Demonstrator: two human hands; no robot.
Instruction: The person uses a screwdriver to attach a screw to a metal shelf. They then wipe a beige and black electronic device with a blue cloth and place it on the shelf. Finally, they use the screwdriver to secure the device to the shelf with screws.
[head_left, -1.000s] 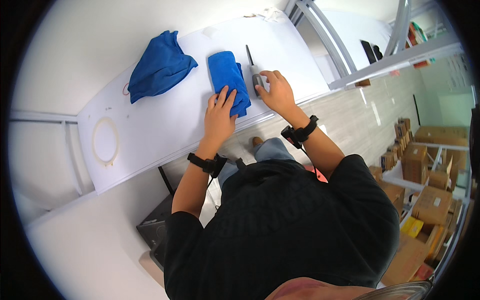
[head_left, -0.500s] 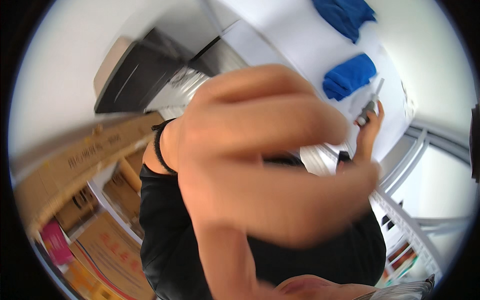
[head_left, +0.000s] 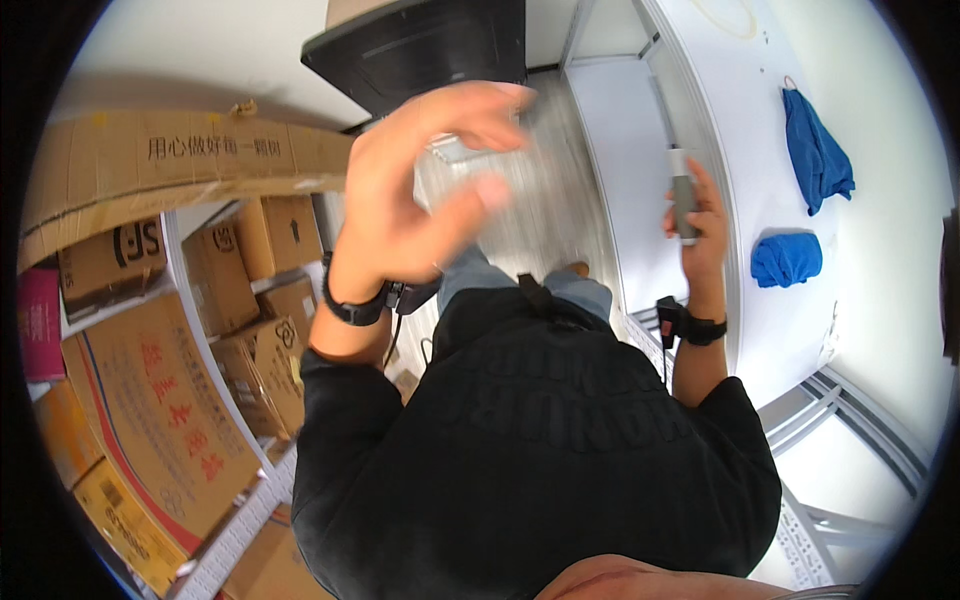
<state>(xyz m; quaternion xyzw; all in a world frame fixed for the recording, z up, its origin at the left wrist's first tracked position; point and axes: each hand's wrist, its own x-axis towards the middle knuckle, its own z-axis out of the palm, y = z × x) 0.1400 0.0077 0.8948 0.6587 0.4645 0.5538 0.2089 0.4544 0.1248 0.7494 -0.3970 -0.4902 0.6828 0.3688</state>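
My left hand (head_left: 420,190) is raised in front of my chest, blurred by motion. Its fingers are curved and apart from the thumb, with nothing between them. A black band circles that wrist, and a small dark device with a cable hangs beside it. In my right hand (head_left: 704,222) is a slim tool with a grey handle and a white collar (head_left: 683,195); a thin dark shaft points away from me. My fingers wrap its handle, over the near edge of the white table. The right wrist wears a black strap with a small box.
Two blue cloths, one loosely bunched (head_left: 815,155) and one folded (head_left: 787,260), lie on the white table (head_left: 740,110) at right. Shelving with cardboard boxes (head_left: 160,410) stands at left. A black panel-like object (head_left: 420,55) is ahead, above the grey floor (head_left: 545,190).
My left hand has drawn back from close in front of the camera toward the left. The view has shifted, showing my right hand with the tool lower and nearer the middle.
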